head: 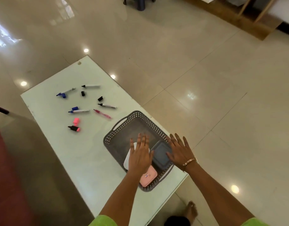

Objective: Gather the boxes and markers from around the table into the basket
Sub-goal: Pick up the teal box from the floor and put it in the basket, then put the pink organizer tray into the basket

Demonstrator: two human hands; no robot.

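Note:
A grey perforated basket stands at the near right end of the white table. Inside it lie a white box, a dark grey box and a pink box. My left hand hovers flat with fingers spread over the white box. Beside it, my right hand is spread over the basket's right rim, next to the grey box. Neither hand holds anything. Several uncapped markers lie farther left, among them a blue one, a black one, a pink pen and a pink highlighter.
Loose caps lie among the markers: black caps, a blue cap, a pink cap. A reddish seat borders the table's left side. Glossy tiled floor surrounds the table; my foot is below its near edge.

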